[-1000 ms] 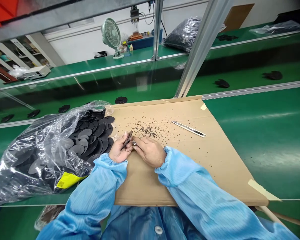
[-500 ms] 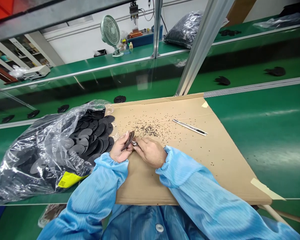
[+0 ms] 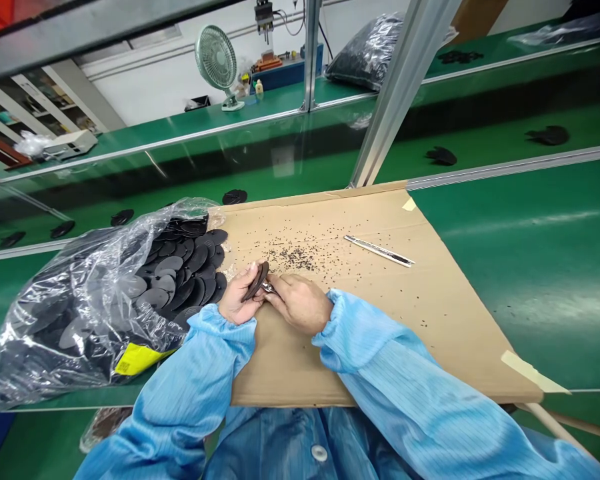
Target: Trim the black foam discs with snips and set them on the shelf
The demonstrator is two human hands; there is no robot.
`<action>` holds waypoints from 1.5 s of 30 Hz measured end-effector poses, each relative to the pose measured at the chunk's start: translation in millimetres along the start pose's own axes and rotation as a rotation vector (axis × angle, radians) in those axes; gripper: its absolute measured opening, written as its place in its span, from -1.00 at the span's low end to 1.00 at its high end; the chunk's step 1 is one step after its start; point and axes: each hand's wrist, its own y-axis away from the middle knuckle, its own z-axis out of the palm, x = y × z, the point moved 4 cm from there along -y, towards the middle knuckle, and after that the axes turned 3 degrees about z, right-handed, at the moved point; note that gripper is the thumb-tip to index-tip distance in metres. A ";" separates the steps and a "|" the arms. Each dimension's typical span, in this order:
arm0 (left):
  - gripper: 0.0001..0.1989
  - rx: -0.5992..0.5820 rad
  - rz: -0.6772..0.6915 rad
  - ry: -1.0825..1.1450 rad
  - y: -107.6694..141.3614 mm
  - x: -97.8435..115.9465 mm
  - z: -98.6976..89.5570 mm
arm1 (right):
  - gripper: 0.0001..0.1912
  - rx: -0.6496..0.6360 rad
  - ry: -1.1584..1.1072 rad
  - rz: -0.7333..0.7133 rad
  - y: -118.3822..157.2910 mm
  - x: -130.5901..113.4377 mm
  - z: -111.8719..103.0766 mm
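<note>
My left hand (image 3: pixel 239 297) is closed around the edge of dark round discs (image 3: pixel 257 283), held tilted on edge; I cannot tell how many are stacked there. My right hand (image 3: pixel 301 301) is wrapped around what look like small metal nippers (image 3: pixel 269 287). Their shiny tip touches or nearly touches the discs' right side, while the handles are hidden in my palm. Both hands are above a cardboard sheet (image 3: pixel 380 347). Just beyond them, small black scraps (image 3: pixel 297 259) lie scattered. To the left, many similar black discs (image 3: pixel 200 257) spill from a clear plastic bag (image 3: pixel 95 293).
A utility knife (image 3: pixel 379 251) lies on the cardboard, right of the scraps. Behind the sheet stands a slanted metal post (image 3: pixel 405 93). Stacked black pieces (image 3: pixel 441 156) rest on the green surface beyond. A green fan (image 3: pixel 217 60) stands on the rear shelf.
The whole view has shifted slightly. Both hands keep nearly the same hold and position, with the metal tip still at the discs.
</note>
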 end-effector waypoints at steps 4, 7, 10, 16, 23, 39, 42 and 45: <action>-0.81 -0.004 0.001 -0.002 -0.3 -0.4 -0.6 | -0.61 -0.013 -0.012 -0.001 -0.3 0.2 0.7; -0.82 0.006 0.003 -0.010 0.0 -0.5 -0.2 | -0.63 -0.026 0.004 0.005 -0.3 -0.3 1.4; -0.84 0.022 -0.001 -0.005 0.4 -1.1 0.6 | -0.63 -0.052 0.060 0.019 0.0 -2.4 -0.4; -0.85 0.052 0.016 -0.012 0.9 -4.1 -0.7 | -0.66 -0.115 0.153 0.021 1.0 -7.0 -3.4; -0.89 0.061 0.000 -0.018 -2.1 -6.4 -2.0 | -0.66 -0.127 0.109 0.052 -0.3 -2.2 5.8; -0.78 0.156 0.101 0.317 -6.6 9.3 -7.7 | -0.67 0.159 -1.678 0.532 -8.4 52.6 2.4; -0.85 0.161 0.138 0.270 -8.4 11.0 -7.4 | -0.63 0.110 -1.612 0.526 -8.8 56.6 2.7; -0.91 0.118 0.149 0.259 -7.7 11.9 -5.2 | -0.61 0.085 -1.558 0.482 -8.7 56.7 2.8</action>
